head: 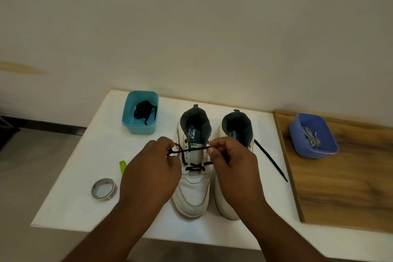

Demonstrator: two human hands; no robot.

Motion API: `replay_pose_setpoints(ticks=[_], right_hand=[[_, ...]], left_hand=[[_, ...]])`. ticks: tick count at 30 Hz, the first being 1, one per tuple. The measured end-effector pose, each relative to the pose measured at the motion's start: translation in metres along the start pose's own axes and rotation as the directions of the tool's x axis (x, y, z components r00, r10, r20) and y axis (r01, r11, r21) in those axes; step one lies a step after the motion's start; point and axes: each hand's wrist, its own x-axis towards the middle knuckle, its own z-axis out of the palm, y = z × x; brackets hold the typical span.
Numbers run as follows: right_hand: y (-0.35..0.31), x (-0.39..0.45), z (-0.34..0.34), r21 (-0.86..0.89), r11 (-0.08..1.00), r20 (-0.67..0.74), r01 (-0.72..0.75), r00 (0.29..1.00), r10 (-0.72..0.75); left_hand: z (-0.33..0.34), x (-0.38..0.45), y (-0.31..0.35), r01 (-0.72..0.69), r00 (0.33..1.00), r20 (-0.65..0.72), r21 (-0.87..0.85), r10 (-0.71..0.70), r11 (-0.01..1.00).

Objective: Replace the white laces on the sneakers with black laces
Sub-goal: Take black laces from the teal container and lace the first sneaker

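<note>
Two white sneakers stand side by side on the white table, toes toward me. The left sneaker (192, 189) has a black lace (194, 166) crossed through its lower eyelets. My left hand (152, 171) pinches one end of that lace at the shoe's left side. My right hand (232, 162) pinches the other end, and the lace runs taut between them over the tongue. The right sneaker (236, 127) is partly hidden by my right hand. Another black lace end (271, 162) trails from it across the table to the right.
A teal tub (129, 121) holding a bundled black lace (144, 109) stands at the back left. A blue tub (297, 140) with white laces (311, 139) rests on a wooden board (340, 187) at the right. A tape roll (103, 188) and a green strip (123, 166) lie at the left.
</note>
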Motion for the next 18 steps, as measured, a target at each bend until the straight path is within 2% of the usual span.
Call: replay_pose_setpoints(ticks=[3,4,6,8,11,14,18], right_hand=[[0.000,0.002,-0.001,-0.072,0.995,0.011,0.068,0.998,-0.067],[0.000,0.000,0.001,-0.091,0.991,0.047,0.100,0.994,-0.096],[-0.001,-0.002,0.005,-0.047,0.991,0.124,0.125,0.985,-0.118],[-0.003,-0.003,0.006,0.051,0.996,0.161,0.073,0.984,-0.080],[-0.003,0.000,0.002,0.190,0.981,0.182,-0.050,0.983,0.015],[-0.006,-0.001,0.002,0.238,0.969,0.192,-0.068,0.981,0.021],[-0.008,0.000,0.005,0.334,0.932,0.188,-0.138,0.979,0.078]], left_hand=[[0.002,-0.002,0.000,-0.053,0.998,-0.030,0.257,0.063,0.965],[0.004,-0.003,0.002,-0.124,0.989,-0.040,0.261,0.139,0.957],[0.010,-0.002,0.006,-0.297,0.953,-0.035,0.097,0.302,0.950],[0.012,0.000,0.011,-0.353,0.935,-0.018,-0.104,0.353,0.930],[0.010,0.003,0.009,-0.351,0.935,-0.030,-0.214,0.354,0.911],[0.010,0.005,0.006,-0.306,0.944,0.028,-0.302,0.330,0.903],[0.016,0.007,0.005,-0.298,0.949,0.009,-0.305,0.316,0.904]])
